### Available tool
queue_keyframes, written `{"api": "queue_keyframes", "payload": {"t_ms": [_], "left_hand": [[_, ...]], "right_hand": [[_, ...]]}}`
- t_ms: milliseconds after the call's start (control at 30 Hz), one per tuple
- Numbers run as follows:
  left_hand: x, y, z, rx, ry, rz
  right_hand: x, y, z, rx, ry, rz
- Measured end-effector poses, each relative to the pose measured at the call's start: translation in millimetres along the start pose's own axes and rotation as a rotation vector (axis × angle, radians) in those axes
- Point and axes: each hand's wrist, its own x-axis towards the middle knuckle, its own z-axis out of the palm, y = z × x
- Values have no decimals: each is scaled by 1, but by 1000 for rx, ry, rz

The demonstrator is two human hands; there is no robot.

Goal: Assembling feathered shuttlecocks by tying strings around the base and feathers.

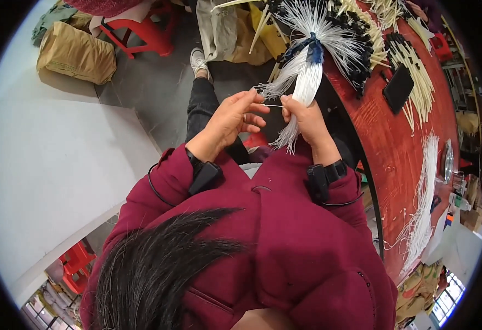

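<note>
Red table (406, 148) | white strand bundle (307, 82), blue-tied | both hands (233, 118) gripping

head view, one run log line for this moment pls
left hand: pinching one white strand | right hand: gripping white cord bundle | red table: more bundles

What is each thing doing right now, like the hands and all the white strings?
Left hand: fingers pinching one thin white strand.
Right hand: closed around the white string bundle.
White string bundle: tied with a blue band, ends fanned out.
Loose white strings: lying flat on the red table.
Black flat case: lying on the table.
Brown sack: resting on the floor.
</note>
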Motion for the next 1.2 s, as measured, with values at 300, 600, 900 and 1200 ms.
{"api": "queue_keyframes", "payload": {"t_ms": [300,600,900,1200], "left_hand": [[13,-16,-11,476,-123,159],[9,-7,-19,-54,-69,-142],[6,-12,-11,306,-129,102],[12,-17,-24,147,-173,-76]], "right_hand": [[-3,1,0,-4,-27,3],[0,-2,-2,-37,-25,3],[-1,-2,-1,-57,-29,-4],[-2,-6,-3,-147,-20,-43]]}}
